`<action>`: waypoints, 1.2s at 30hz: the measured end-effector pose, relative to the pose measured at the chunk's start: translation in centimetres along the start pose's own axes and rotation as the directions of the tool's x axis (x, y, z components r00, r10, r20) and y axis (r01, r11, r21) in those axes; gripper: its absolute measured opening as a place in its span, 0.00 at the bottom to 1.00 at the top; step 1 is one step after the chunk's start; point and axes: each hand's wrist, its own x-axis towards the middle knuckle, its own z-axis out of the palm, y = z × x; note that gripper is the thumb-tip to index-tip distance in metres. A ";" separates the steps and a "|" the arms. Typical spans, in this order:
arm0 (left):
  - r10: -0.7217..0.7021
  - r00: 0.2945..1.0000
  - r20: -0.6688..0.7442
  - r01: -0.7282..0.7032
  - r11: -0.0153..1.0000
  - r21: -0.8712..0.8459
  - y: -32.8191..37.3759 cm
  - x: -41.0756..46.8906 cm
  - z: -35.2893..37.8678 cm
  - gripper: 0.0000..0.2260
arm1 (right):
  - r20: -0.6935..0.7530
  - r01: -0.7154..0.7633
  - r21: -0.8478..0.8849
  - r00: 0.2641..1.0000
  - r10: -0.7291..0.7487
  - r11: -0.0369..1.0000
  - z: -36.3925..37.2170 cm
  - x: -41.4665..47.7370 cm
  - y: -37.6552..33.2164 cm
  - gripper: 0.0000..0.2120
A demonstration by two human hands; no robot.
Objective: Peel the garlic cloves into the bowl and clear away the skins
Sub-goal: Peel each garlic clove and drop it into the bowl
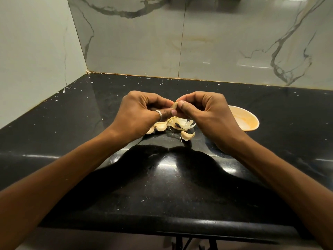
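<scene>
My left hand [138,115] and my right hand [207,112] meet above the black counter, and both pinch one small garlic clove [174,105] between thumbs and fingertips. Below them on the counter lie unpeeled cloves [161,126], a separate clove [187,135] and a loose heap of pale skins [182,122]. A shallow cream bowl [246,120] stands just right of my right hand, partly hidden by it; I see nothing in the part of its inside that shows.
The black stone counter [162,177] is speckled with small skin flakes. Marble-patterned walls [198,42] close it off at the back and left. Its rounded front edge [171,222] runs near the bottom of the view.
</scene>
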 end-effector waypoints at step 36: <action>-0.164 0.986 0.005 0.157 0.934 -0.320 0.8 -0.8 1.0 0.11 | -0.091 0.068 -0.031 0.993 -0.071 0.997 1.1 -0.3 0.3 0.07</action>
